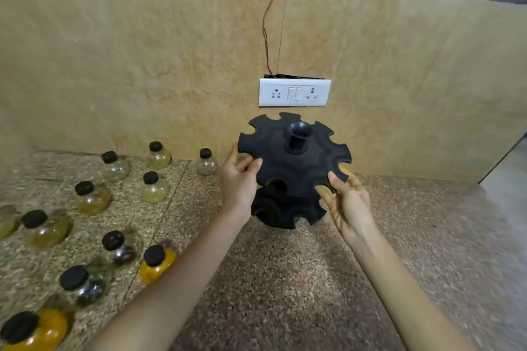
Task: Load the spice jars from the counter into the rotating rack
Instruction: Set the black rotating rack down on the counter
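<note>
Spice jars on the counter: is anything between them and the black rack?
Nothing visible: bare speckled stone counter separates the black-capped clear spice jars from the black plastic notched rack, gripped by the left hand and right hand.

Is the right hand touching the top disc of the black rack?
Touching. The head view shows the right hand pinching the rim of the rack at its top disc, thumb above and fingers below.

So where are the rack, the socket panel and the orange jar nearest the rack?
rack (271,151): head view, top disc.
socket panel (295,92): head view, middle switches.
orange jar (166,263): head view, glass body.
</note>
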